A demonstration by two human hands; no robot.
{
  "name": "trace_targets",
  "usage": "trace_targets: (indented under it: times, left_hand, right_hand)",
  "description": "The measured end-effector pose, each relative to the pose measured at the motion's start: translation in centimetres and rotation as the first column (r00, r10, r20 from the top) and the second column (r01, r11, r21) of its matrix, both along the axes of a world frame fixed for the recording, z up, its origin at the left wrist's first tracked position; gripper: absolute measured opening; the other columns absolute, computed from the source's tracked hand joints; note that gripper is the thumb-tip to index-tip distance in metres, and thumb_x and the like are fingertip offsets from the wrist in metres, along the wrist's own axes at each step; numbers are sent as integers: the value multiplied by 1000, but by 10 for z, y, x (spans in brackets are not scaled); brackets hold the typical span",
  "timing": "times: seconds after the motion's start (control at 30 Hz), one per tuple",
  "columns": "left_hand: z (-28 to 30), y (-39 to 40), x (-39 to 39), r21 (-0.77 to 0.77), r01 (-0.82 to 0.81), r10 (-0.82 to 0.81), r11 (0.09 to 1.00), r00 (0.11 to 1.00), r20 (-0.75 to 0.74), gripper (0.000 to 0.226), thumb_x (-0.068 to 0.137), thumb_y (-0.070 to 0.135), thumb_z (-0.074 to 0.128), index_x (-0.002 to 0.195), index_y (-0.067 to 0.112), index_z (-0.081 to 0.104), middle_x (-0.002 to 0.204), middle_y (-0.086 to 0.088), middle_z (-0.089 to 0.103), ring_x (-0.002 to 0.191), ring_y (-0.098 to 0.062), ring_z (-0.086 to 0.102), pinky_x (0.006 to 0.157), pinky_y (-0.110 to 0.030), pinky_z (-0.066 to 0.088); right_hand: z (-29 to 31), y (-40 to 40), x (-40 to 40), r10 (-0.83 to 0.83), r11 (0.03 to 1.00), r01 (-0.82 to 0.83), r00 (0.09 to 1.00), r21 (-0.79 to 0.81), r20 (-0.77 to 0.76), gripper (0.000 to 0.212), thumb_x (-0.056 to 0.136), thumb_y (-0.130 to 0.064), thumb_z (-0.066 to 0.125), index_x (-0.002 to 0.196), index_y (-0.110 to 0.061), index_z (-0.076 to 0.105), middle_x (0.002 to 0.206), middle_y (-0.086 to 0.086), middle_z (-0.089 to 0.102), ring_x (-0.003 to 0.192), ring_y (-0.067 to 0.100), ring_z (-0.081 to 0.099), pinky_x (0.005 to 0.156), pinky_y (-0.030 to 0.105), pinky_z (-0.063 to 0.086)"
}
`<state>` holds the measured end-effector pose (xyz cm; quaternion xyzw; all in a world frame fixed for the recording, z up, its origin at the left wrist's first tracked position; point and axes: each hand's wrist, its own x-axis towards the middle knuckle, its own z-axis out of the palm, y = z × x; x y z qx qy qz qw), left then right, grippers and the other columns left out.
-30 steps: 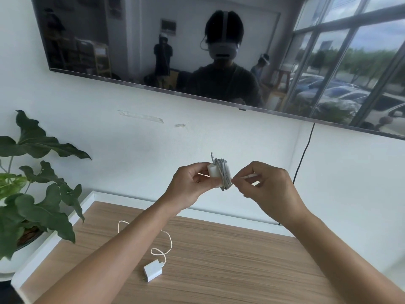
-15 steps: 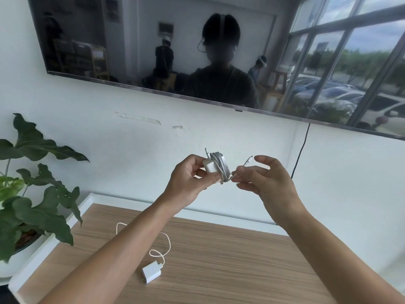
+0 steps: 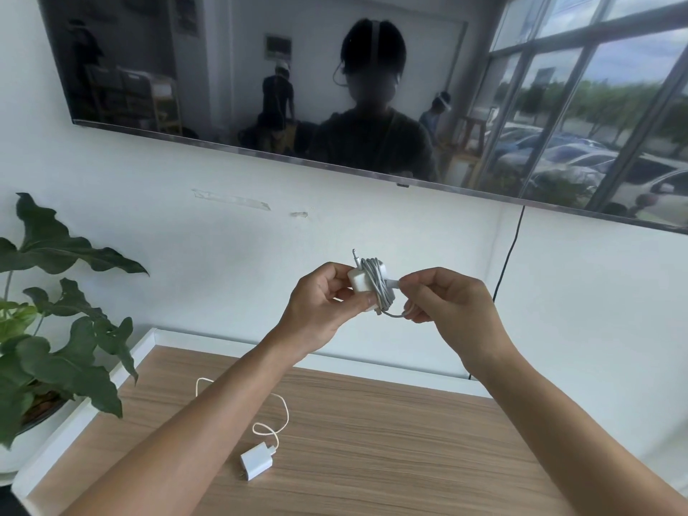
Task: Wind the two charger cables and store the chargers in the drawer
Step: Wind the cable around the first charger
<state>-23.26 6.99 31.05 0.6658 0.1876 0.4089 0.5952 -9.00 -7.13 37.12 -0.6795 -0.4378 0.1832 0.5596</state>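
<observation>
My left hand (image 3: 323,300) holds a white charger block (image 3: 359,280) in the air above the wooden desk, with its grey-white cable (image 3: 379,284) wound around it in several turns. My right hand (image 3: 448,303) pinches the free end of that cable just right of the block, and a short loop hangs below. A plug tip sticks up from the top of the coil. A second white charger (image 3: 256,461) lies on the desk (image 3: 391,441) below my left forearm, its thin white cable (image 3: 283,411) trailing loose in loops behind it. No drawer is in view.
A potted plant (image 3: 48,329) with big green leaves stands at the left, beside the desk. A dark screen (image 3: 260,80) hangs on the white wall, and a black cord (image 3: 506,270) runs down from it behind the desk.
My right hand has brought the cable's free end round to the right side of the coil and closed on it. Both hands stay close together at the same height.
</observation>
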Motion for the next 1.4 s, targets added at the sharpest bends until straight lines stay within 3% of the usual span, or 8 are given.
trace_targets:
  times: [0.37,0.47,0.77,0.9,1.0,1.2,1.33,1.4]
  left_hand:
    - [-6,6,-4,-62,64,-65,996,998,-11,32,86,8,81,115,3,67,102,-11,82,91,-19,76,78,-29,59]
    - [-7,8,-3,-85,61,-61,995,998,-6,33,86,8,81,115,1,67,104,-14,81,93,-22,76,82,-34,61]
    - [-11,19,-3,-122,67,-71,990,997,-28,30,88,12,81,112,-1,70,104,-15,81,101,-29,77,91,-39,62]
    - [-16,23,-2,-146,75,-80,986,996,-26,30,89,13,80,112,-3,70,105,-16,81,99,-26,77,92,-39,62]
    - [-18,26,-2,-159,112,-119,981,992,-33,27,90,12,79,112,-1,71,105,-15,81,97,-24,77,93,-38,62]
    - [-18,30,0,-154,134,-143,979,989,-47,28,86,8,81,111,1,71,103,-14,81,92,-19,77,86,-31,62]
    - [-20,29,0,-172,156,-166,973,985,-43,29,85,13,82,111,4,71,102,-13,82,92,-19,77,83,-29,61]
    - [-22,30,1,-174,170,-179,970,983,-41,28,85,13,81,111,5,72,102,-12,82,92,-19,77,84,-29,61]
  right_hand:
    - [-12,11,-6,-22,999,26,993,-31,116,5,93,-16,74,88,-15,75,78,4,77,71,19,73,66,22,59]
    - [-16,13,-7,-31,999,32,989,-9,145,6,93,-15,74,88,-17,76,74,-1,77,66,10,73,65,17,56]
    - [-25,15,-12,9,1000,-3,863,-12,505,19,95,-9,69,104,-21,81,89,-1,68,73,12,64,69,19,51]
    - [-26,18,-9,61,993,-23,937,-113,343,27,96,-9,67,114,-27,77,101,-1,61,83,12,70,78,23,55]
    - [-22,21,-7,55,988,-25,980,-154,190,27,94,-7,68,111,-25,78,97,1,73,86,15,73,82,25,58]
    - [-18,25,-6,30,994,-26,999,-107,33,18,90,-4,75,104,-15,79,85,4,81,75,15,76,72,19,59]
    - [-18,32,-4,49,998,-51,998,-49,-25,28,86,0,77,109,-11,67,84,2,81,76,19,77,81,35,62]
    - [-18,33,-5,54,998,-55,996,-11,-74,34,85,2,78,113,-8,62,86,5,81,78,24,78,79,34,63]
